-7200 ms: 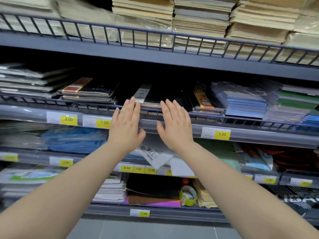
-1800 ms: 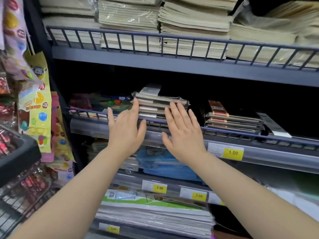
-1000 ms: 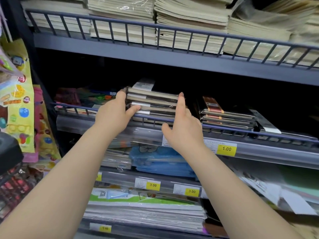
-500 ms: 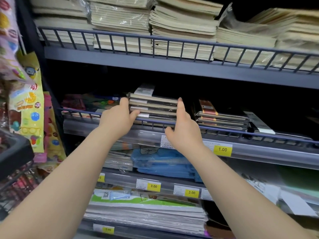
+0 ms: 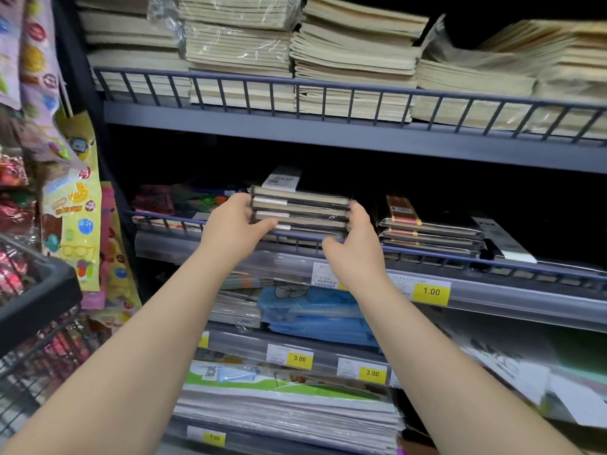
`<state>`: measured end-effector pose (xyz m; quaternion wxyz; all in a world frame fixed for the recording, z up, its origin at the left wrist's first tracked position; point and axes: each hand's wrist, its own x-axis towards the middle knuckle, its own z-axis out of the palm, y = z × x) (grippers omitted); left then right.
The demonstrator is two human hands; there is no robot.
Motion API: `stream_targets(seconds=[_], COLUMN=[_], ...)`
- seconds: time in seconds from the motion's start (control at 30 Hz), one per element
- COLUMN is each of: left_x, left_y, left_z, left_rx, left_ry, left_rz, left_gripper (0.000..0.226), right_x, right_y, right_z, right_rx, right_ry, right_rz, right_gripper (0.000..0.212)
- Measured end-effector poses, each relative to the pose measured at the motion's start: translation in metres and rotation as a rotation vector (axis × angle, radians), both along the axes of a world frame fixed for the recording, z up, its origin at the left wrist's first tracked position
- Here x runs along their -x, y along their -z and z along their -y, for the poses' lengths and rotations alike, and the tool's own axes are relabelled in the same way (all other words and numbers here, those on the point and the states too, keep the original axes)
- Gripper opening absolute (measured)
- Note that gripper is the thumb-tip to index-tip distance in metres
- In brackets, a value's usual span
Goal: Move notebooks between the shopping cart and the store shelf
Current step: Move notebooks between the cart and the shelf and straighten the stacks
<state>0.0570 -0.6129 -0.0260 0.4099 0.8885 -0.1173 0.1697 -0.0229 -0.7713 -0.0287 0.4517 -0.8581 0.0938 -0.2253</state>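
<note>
Our left hand [image 5: 230, 231] and right hand [image 5: 354, 244] clamp opposite ends of notebook stack [image 5: 302, 211], on middle shelf behind rail [image 5: 443, 256]. We squeeze evenly, lift clear over rail, hold level so slick wrapped covers don't slide, then swing left toward shopping cart [image 5: 36, 290].

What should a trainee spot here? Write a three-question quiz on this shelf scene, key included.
1. True or false: the left hand and right hand both grip the notebook stack.
2. The yellow price tag just right of the right wrist reads: A) 1.00 B) 3.00 C) 5.00
3. Fill in: the shopping cart shows at the view's ___ edge.
Key: 1 true; 2 A; 3 left.
</note>
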Motion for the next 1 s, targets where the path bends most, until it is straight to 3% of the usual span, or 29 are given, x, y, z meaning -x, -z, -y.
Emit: stream_targets(seconds=[0.1, 0.17, 0.23, 0.33, 0.53, 0.63, 0.77, 0.9, 1.0], left_x=[-0.004, -0.001, 0.004, 0.005, 0.001, 0.011, 0.018, 0.013, 0.014], left_y=[0.003, 0.006, 0.01, 0.011, 0.016, 0.025, 0.053, 0.072, 0.079], left_z=[-0.003, 0.0, 0.005, 0.008, 0.006, 0.005, 0.001, -0.007, -0.001], left_rx=[0.015, 0.164, 0.251, 0.207, 0.034, -0.022, -0.304, -0.514, -0.533], left_ry=[0.001, 0.093, 0.136, 0.079, 0.065, 0.149, 0.06, -0.033, -0.072], left_rz=[0.0, -0.048, -0.007, 0.049, 0.038, 0.102, 0.254, 0.346, 0.323], left_gripper=[0.065, 0.079, 0.073, 0.058, 0.07, 0.083, 0.081, 0.076, 0.077], right_x=[0.003, 0.005, 0.007, 0.009, 0.004, 0.005, -0.001, -0.016, -0.021], right_y=[0.0, -0.001, -0.001, -0.001, 0.008, 0.014, 0.04, 0.064, 0.074], right_z=[0.001, 0.0, 0.0, -0.005, -0.01, -0.008, -0.007, 0.004, 0.008], right_rx=[-0.017, -0.083, -0.129, -0.085, 0.071, 0.34, 0.78, 0.962, 1.024], right_ry=[-0.02, -0.042, -0.069, -0.063, -0.044, 0.017, 0.114, 0.131, 0.151], right_rz=[0.008, 0.02, 0.027, 0.026, 0.048, 0.08, 0.214, 0.257, 0.229], right_gripper=[0.074, 0.079, 0.08, 0.077, 0.082, 0.084, 0.084, 0.078, 0.074])
